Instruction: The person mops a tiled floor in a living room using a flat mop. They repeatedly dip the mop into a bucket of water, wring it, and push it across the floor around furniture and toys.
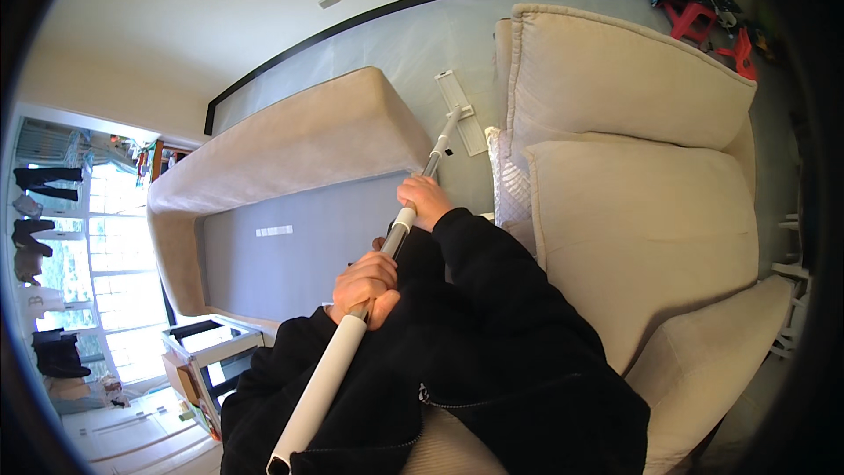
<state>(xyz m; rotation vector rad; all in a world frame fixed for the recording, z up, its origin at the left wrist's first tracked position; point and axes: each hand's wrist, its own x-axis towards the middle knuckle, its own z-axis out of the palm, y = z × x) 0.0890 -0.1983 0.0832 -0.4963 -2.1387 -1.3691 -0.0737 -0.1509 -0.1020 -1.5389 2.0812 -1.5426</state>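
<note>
A flat mop with a white and grey pole runs diagonally from beside my body out to the floor. My left hand is wrapped around the pole just above its thick white lower sleeve. Farther up, my right hand grips the same pole near a white collar. At the far end, the white rectangular mop head lies on the grey tiled floor, between two pieces of beige sofa. The underside of the mop head is hidden.
Left, a beige sofa section shows a grey fabric panel. A cushioned beige sofa stands close on the right, a quilted white cloth at its edge. Black skirting borders the wall. Red stools sit in the far right corner.
</note>
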